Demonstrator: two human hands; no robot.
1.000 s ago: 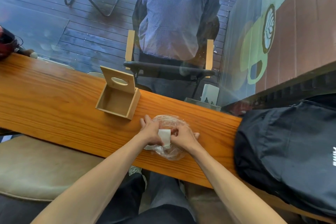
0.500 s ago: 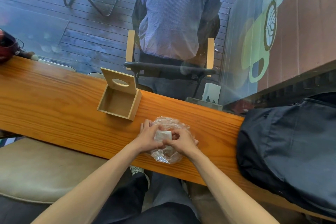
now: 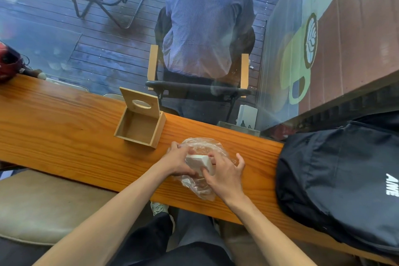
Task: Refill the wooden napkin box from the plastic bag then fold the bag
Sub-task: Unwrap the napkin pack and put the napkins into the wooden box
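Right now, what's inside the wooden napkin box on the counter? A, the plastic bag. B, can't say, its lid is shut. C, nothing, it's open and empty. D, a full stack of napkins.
C: the wooden napkin box stands with its lid tipped up and a bare bottom, while the white napkin stack is held between the left hand and right hand over the plastic bag.

left hand + right hand grip napkin stack | over plastic bag | wooden napkin box open
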